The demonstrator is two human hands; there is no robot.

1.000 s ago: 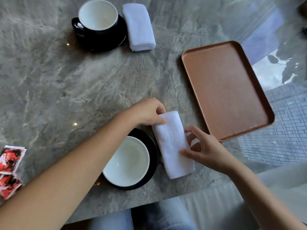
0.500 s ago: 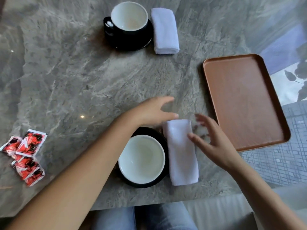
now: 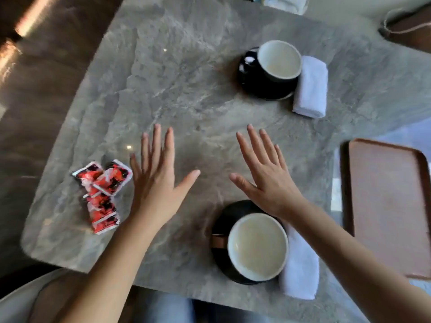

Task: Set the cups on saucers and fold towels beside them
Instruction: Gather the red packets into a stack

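Observation:
A black cup with a white inside stands on a black saucer near the table's front edge. A folded white towel lies right beside it, partly under my right forearm. A second cup on its saucer stands at the far side, with another folded towel touching its right. My left hand and my right hand hover flat over the bare table middle, fingers spread, holding nothing.
Several red sachets lie in a heap just left of my left hand. A brown tray sits at the right edge. The grey marble table ends at the left over a dark floor.
Both hands have let go of the near towel and moved forward and left, over the table's middle. The camera has swung left, shifting everything to the right.

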